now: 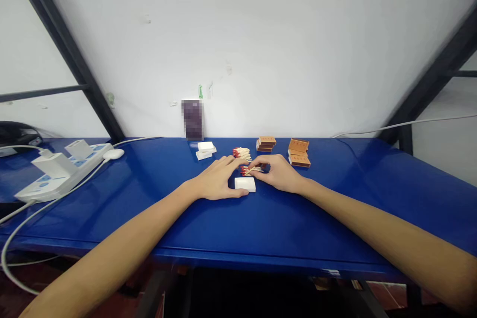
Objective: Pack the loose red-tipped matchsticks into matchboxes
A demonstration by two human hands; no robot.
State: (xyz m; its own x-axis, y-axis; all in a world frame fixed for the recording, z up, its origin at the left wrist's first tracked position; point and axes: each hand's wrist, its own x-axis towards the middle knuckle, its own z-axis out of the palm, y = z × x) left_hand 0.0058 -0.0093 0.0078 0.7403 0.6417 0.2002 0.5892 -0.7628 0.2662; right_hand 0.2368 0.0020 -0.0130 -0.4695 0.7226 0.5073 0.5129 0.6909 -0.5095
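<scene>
A small white matchbox tray [245, 185] lies on the blue table in front of me. My left hand [221, 179] is spread around its left side, thumb at the tray's near edge and index finger reaching over beside the matches. Just beyond the tray, my right hand [278, 173] pinches a small bunch of red-headed matches [250, 171], heads pointing left. Behind the hands lies a loose pile of matches [242, 153]. My right fingers partly hide the ends of the held matches.
White trays [205, 150] are stacked at the back left. Brown matchbox sleeves stand in a stack [266, 143], with more matchbox parts [298, 153] to the right. A dark pixelated object [193, 119] leans on the wall. A power strip [67, 171] with chargers and cables occupies the left.
</scene>
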